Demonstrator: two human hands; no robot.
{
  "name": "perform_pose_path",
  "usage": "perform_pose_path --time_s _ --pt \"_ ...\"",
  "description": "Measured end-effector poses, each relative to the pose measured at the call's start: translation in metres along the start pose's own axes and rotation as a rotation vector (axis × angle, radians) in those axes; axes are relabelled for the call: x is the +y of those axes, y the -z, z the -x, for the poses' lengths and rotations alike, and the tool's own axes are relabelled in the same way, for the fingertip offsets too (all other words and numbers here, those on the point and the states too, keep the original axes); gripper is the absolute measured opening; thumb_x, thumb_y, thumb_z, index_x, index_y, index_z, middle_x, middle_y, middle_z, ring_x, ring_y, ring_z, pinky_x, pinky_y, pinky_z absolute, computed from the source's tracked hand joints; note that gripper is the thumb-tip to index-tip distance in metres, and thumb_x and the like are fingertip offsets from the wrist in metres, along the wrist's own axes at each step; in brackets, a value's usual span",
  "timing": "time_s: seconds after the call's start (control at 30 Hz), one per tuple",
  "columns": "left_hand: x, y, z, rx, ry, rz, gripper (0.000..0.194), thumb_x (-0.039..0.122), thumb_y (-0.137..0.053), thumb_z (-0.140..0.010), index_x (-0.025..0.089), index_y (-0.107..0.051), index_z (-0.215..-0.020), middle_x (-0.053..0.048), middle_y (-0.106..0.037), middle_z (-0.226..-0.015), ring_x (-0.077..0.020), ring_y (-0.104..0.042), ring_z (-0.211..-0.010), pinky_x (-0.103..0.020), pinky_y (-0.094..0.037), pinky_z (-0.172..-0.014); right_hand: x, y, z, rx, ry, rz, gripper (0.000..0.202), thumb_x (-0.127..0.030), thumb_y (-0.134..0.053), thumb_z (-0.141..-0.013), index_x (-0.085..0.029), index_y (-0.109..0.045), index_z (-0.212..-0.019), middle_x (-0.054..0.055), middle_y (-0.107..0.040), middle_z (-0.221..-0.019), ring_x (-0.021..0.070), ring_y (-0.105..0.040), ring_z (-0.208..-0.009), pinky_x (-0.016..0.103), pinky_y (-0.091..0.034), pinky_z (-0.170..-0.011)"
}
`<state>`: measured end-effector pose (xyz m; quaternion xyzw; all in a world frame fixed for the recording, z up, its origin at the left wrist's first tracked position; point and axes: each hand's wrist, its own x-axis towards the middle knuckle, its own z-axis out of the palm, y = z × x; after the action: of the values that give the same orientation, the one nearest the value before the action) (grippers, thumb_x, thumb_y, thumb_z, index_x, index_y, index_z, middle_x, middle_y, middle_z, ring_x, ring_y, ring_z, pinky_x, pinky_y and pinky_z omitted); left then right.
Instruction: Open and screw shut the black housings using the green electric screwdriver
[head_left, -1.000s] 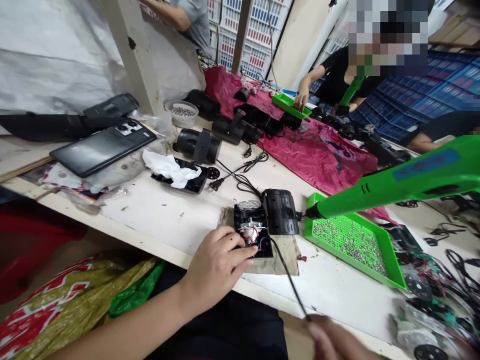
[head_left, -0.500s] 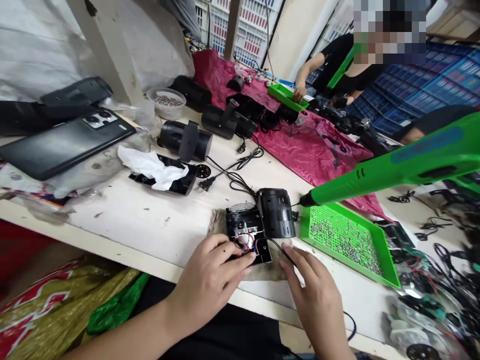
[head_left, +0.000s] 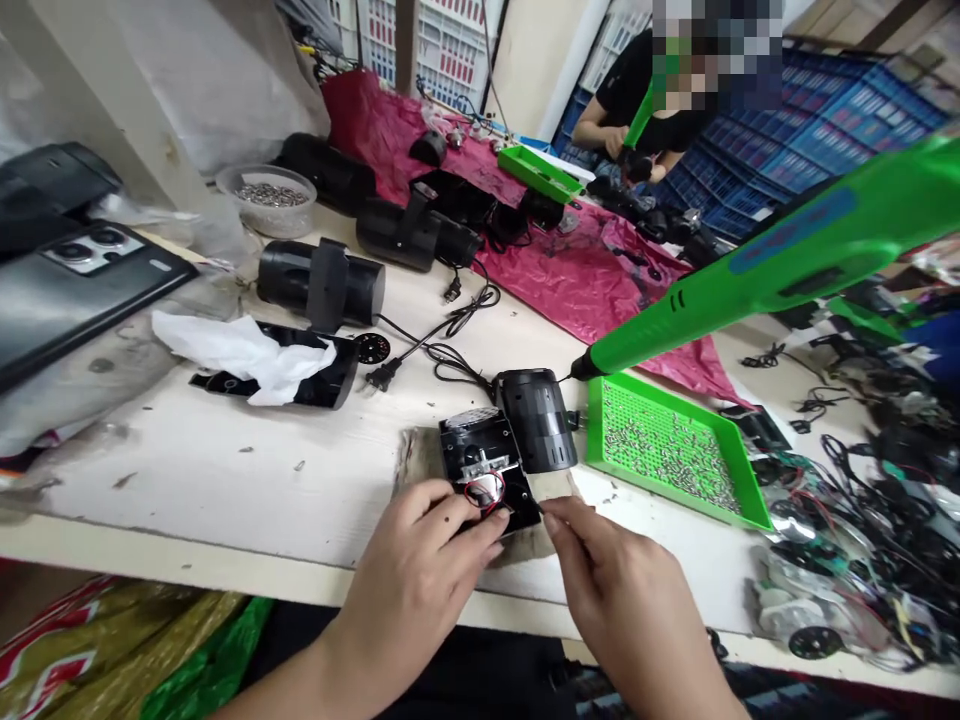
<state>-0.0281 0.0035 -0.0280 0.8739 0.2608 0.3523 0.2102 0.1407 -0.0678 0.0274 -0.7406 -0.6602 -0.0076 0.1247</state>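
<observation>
An open black lamp housing (head_left: 491,455) lies on a stained cloth pad near the table's front edge, with a white part and red wires showing inside. My left hand (head_left: 420,580) is closed on the near left side of this housing, fingertips reaching in by the wires. At its right corner, my right hand (head_left: 622,575) pinches a thin black cable, mostly hidden by the fingers. A black cylindrical housing (head_left: 536,420) stands against the open one. The tip of a green electric screwdriver (head_left: 720,300) hangs just beyond the cylinder.
A green tray (head_left: 679,460) of small screws lies at right, beside piled wires and parts (head_left: 817,570). Black lamps (head_left: 322,285), white tissue (head_left: 255,355), a phone (head_left: 90,280) and a screw tub (head_left: 270,198) are to the left. Someone works across the table.
My right hand has moved in to the housing's corner, its fingers closing into a pinch on the cable. My left hand stays on the housing. The view has shifted right.
</observation>
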Motion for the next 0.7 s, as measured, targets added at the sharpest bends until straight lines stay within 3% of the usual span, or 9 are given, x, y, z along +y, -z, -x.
perform_pose_path --time_s 0.2,0.37,0.53,0.7 --pt "-0.005 0.001 -0.002 0.014 -0.045 0.017 0.023 0.008 -0.058 -0.087 0.013 -0.068 -0.107 -0.007 -0.066 -0.092 -0.0257 -0.047 -0.092 -0.040 -0.052 -0.074 -0.010 0.011 -0.019 -0.282 -0.109 -0.041 0.023 -0.021 -0.039 -0.090 -0.022 -0.057 -0.074 -0.001 -0.062 -0.052 0.0190 -0.061 -0.045 0.026 -0.033 -0.044" --pt "-0.006 0.001 -0.005 0.028 -0.055 0.018 0.022 0.012 -0.055 -0.090 0.014 -0.069 -0.107 -0.007 -0.066 -0.090 -0.0257 -0.049 -0.091 -0.040 -0.054 -0.075 -0.013 0.000 -0.010 -0.199 -0.213 -0.170 0.020 -0.025 -0.036 -0.092 -0.021 -0.054 -0.098 -0.003 -0.062 -0.053 0.0185 -0.060 -0.043 0.025 -0.033 -0.043" --pt "-0.005 0.001 -0.006 0.015 -0.054 0.027 0.022 0.012 -0.055 -0.089 0.014 -0.069 -0.106 -0.007 -0.067 -0.088 -0.0269 -0.050 -0.090 -0.043 -0.055 -0.074 -0.019 -0.013 0.007 -0.113 -0.398 -0.357 0.018 -0.034 -0.040 -0.094 -0.024 -0.054 -0.089 -0.001 -0.068 -0.066 0.0162 -0.062 -0.051 0.024 -0.038 -0.049" --pt "-0.007 0.002 -0.008 0.004 -0.068 0.047 0.020 0.011 -0.059 -0.087 0.012 -0.070 -0.103 -0.008 -0.066 -0.084 -0.0268 -0.051 -0.087 -0.044 -0.055 -0.071 -0.027 -0.019 0.014 -0.100 -0.551 -0.485 0.020 -0.040 -0.046 -0.092 -0.024 -0.051 -0.082 -0.003 -0.060 -0.060 0.0135 -0.056 -0.050 0.024 -0.036 -0.050"
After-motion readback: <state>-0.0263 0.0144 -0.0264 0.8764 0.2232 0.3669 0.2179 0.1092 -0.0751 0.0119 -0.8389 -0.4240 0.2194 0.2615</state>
